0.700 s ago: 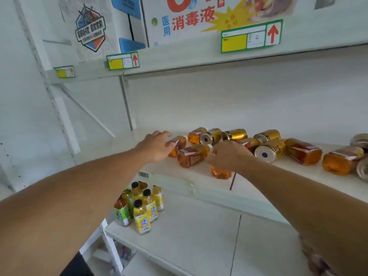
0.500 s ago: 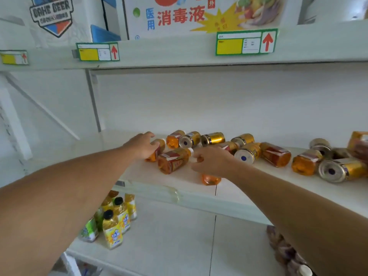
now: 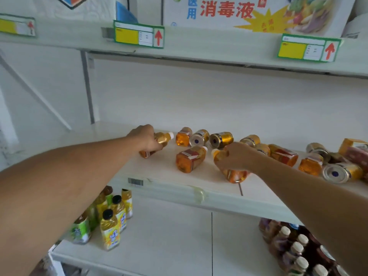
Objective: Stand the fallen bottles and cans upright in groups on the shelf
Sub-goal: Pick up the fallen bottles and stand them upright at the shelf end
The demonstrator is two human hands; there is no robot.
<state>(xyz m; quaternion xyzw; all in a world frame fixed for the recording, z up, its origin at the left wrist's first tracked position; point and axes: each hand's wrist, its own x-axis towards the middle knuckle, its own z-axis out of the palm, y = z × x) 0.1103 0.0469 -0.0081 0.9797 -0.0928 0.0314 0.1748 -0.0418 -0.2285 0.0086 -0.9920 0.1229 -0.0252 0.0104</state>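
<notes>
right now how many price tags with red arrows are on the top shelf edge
3: a tag far left, a tag left of centre, a tag at right. More may be offscreen.

Amber bottles (image 3: 190, 159), red-orange labels; gold cans (image 3: 222, 139); white shelf (image 3: 159, 188).

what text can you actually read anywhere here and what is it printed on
"消毒液" in red: white carton on the top shelf
"医用" in blue: same carton, left of the red characters
Price tags: red up arrows only, print too small
Bottle labels, can labels, barcode sticker: too blurred to read
</notes>
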